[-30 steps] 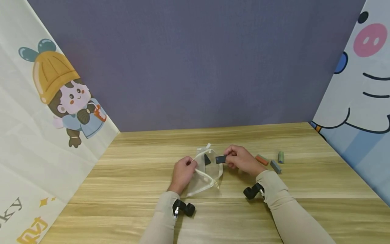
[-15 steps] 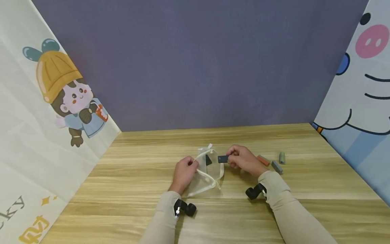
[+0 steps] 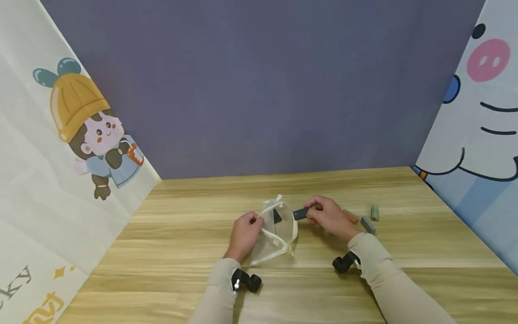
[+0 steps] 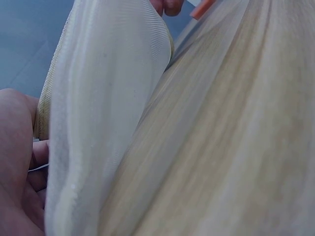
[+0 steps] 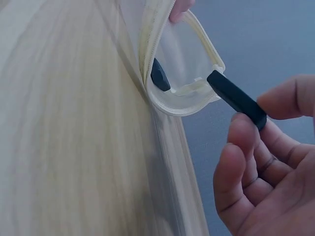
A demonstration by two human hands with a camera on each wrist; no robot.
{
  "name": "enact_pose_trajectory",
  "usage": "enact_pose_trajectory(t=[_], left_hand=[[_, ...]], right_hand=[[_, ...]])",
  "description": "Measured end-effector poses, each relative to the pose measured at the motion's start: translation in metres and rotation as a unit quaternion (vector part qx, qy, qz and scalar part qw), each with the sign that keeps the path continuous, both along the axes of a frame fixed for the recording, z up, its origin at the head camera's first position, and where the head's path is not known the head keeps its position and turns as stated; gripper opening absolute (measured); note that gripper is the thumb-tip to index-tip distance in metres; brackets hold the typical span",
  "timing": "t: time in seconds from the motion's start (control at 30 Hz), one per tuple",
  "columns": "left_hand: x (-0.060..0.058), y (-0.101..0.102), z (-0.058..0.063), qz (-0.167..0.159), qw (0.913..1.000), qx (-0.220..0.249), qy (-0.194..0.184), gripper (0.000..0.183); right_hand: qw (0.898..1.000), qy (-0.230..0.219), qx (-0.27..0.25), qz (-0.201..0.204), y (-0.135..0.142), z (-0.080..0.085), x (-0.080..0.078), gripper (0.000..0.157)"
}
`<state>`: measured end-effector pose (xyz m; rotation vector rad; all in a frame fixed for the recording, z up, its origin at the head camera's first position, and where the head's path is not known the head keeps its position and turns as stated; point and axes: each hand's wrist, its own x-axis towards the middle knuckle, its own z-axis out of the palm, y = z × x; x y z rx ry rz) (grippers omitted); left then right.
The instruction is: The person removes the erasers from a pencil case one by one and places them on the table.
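A sheer whitish drawstring bag (image 3: pixel 265 252) lies on the table with its mouth spread toward the right. My left hand (image 3: pixel 245 233) pinches the bag's rim; in the left wrist view the pale cloth (image 4: pixel 108 98) hides part of that hand. Between thumb and fingertips, my right hand (image 3: pixel 331 219) holds a small dark rectangular block (image 5: pixel 237 98) just outside the bag's mouth. The block's near end points at the opening, and its kind is unclear. Inside the bag sits another dark piece (image 5: pixel 160 76), partly covered by the rim.
Right of my right hand lie an orange block (image 3: pixel 350 217), partly hidden by the wrist, a grey block (image 3: pixel 368 225) and a green one (image 3: pixel 375 213). The wooden table (image 3: pixel 182 243) meets a grey-purple panel (image 3: pixel 259 90) behind, with printed sheets at both sides.
My right hand has shifted slightly right with the dark block, which is now tilted, its outer end lower. My left hand keeps its grip on the bag's rim.
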<state>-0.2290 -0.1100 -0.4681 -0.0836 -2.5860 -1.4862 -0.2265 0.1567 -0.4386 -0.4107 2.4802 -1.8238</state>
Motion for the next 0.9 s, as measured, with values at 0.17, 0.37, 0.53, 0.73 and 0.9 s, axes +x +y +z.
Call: enact_pose_trajectory(t=[0.17, 0.37, 0.53, 0.73, 0.9], left_hand=[[0.0, 0.001, 0.0, -0.002, 1.0, -0.002, -0.008, 0.014], [-0.001, 0.001, 0.0, -0.002, 1.0, -0.004, -0.007, 0.015], [0.0, 0.001, 0.001, -0.004, 0.9999, 0.001, -0.012, 0.015], [0.0, 0.0, 0.0, -0.005, 0.9999, 0.004, -0.013, 0.015], [0.0, 0.001, 0.001, -0.002, 1.0, -0.002, -0.005, 0.016]], right_hand=[[1.0, -0.003, 0.009, 0.003, 0.007, -0.001, 0.004, 0.026], [1.0, 0.0, 0.02, -0.004, 0.013, 0.003, 0.006, 0.025], [1.0, 0.01, 0.023, -0.013, 0.019, 0.004, 0.008, 0.023], [0.999, 0.015, 0.031, -0.01, 0.028, 0.005, 0.011, 0.025], [0.998, 0.019, 0.049, -0.016, 0.037, 0.007, 0.014, 0.027]])
